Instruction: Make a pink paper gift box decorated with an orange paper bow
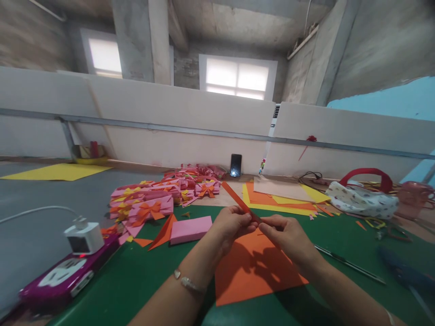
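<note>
Pinching a narrow orange strip (238, 201) between both hands, left hand (231, 224) and right hand (285, 233) fingers closed on its near end, held above the orange sheet (251, 271) so it angles far-left, clear of the green mat (136, 276).

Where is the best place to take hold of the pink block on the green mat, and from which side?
Probably grip the pink block across its two long edges, coming from above. It lies flat on the green mat with its top clear, left of the left hand.

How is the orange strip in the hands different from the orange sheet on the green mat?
The orange strip is narrow and held up aslant by the left hand and right hand; the orange sheet is wide and lies flat on the green mat. Both look like orange paper.
</note>
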A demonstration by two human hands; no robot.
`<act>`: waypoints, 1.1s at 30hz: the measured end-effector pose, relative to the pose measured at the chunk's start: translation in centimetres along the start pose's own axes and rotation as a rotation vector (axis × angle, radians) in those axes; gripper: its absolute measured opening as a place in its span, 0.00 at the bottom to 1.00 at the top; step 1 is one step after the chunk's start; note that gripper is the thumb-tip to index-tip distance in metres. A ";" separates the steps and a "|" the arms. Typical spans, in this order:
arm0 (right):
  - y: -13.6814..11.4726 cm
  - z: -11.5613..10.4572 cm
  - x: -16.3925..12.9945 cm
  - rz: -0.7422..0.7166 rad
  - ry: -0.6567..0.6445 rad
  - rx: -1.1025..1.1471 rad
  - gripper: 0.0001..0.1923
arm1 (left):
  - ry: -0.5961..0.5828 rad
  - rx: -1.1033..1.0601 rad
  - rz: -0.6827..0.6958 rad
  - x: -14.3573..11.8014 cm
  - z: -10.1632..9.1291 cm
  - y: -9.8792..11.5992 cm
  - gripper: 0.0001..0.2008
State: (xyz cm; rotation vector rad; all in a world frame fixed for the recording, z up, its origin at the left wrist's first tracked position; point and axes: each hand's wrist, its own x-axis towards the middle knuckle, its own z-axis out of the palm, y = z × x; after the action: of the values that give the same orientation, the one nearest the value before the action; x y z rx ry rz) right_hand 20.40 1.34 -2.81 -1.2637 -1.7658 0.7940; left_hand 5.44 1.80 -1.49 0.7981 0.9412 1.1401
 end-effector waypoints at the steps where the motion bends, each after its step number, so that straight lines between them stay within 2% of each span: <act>1: 0.0 0.0 0.0 0.002 0.000 0.003 0.14 | 0.001 0.002 0.001 0.0 0.0 0.0 0.06; 26: 0.0 0.2 -0.2 0.049 0.008 0.047 0.15 | -0.061 0.075 0.077 0.2 -0.3 -0.7 0.06; 33: 0.2 0.2 -0.2 0.020 0.012 0.038 0.15 | -0.051 0.090 0.071 0.0 -0.3 -0.5 0.06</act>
State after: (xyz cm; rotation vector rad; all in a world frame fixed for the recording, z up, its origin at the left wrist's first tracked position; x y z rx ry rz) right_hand 20.34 1.23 -3.11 -1.2607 -1.7232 0.8263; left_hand 5.41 1.71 -2.06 0.9361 0.9330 1.1400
